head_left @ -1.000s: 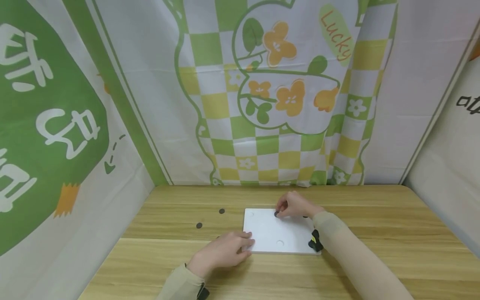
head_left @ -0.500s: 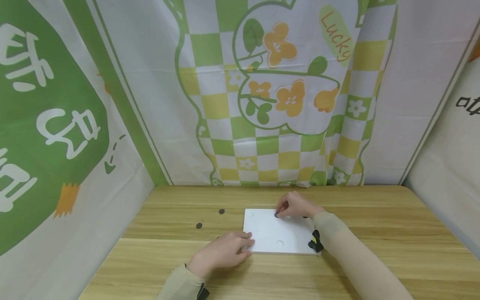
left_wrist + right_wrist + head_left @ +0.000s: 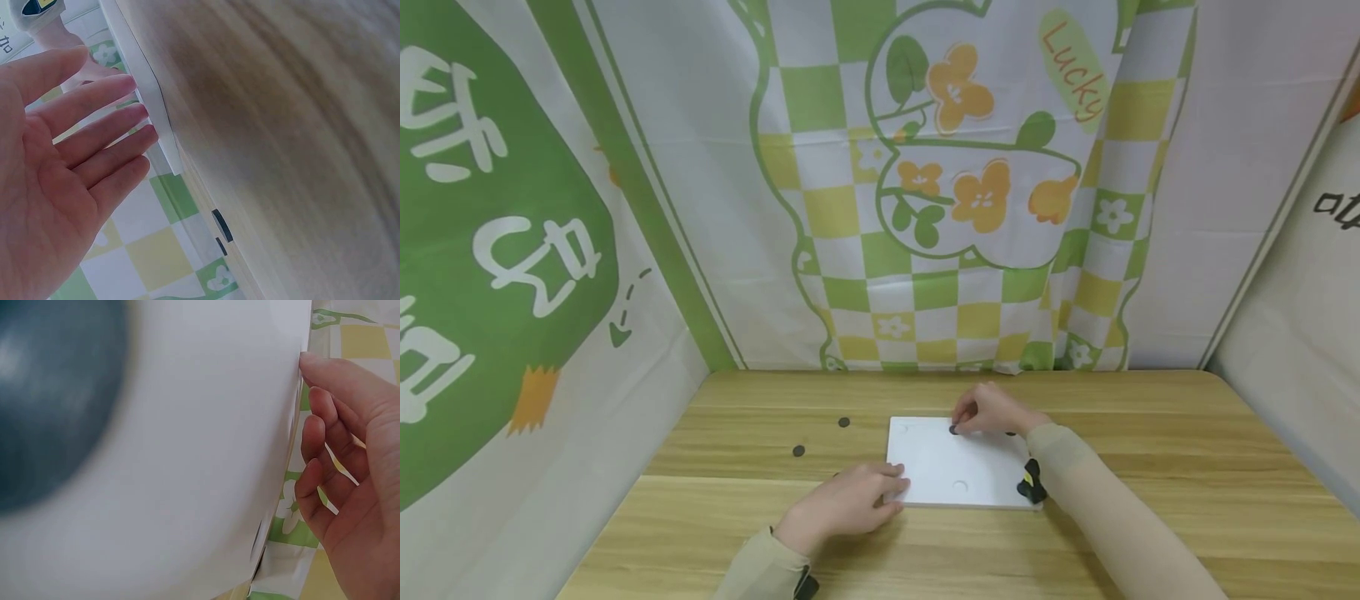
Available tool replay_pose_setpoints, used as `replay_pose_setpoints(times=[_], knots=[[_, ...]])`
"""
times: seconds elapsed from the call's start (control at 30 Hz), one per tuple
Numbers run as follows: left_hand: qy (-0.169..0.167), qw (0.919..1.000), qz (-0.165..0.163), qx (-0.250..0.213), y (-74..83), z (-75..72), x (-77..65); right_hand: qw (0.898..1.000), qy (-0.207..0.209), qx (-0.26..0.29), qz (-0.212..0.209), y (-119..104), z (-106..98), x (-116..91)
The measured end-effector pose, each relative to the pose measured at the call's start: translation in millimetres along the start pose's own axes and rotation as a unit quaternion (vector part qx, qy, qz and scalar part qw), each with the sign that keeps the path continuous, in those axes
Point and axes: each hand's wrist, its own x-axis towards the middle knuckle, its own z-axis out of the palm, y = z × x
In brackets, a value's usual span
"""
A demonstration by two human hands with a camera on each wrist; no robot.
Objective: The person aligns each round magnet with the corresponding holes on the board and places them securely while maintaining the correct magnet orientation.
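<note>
Dark disc (image 3: 952, 430) sat at the far edge of the white board (image 3: 932, 467), between right thumb and forefinger.
Right hand (image 3: 990, 410) was pinched on the disc, its other fingers curled; a round mark (image 3: 960, 486) showed nearer the board's front edge. Left hand (image 3: 850, 500) lay with fingers extended, slightly apart, tips touching the board's left edge. Two loose discs (image 3: 844, 422) rested on the tabletop (image 3: 752, 417), left of the board and apart from each other. Checked cloth (image 3: 925, 292) hung behind.

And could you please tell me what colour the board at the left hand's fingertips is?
The board is white, seen best in the head view.
</note>
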Motion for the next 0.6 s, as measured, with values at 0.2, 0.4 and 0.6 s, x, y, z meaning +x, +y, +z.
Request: replay_pose_setpoints(times=[0.2,0.4,0.6], knots=[[0.000,1.0000,0.002,-0.003,0.2,-0.2,-0.2,1.000,0.009,-0.006,-0.022,2.2,-2.2,-1.6],[-0.002,1.0000,-0.005,-0.004,1.2,-0.8,-0.3,0.999,0.025,-0.027,-0.037,6.6,-3.7,-3.9],[-0.001,1.0000,-0.006,-0.004,0.8,-0.5,0.5,0.998,0.033,-0.024,-0.039,9.5,-6.3,-7.5]])
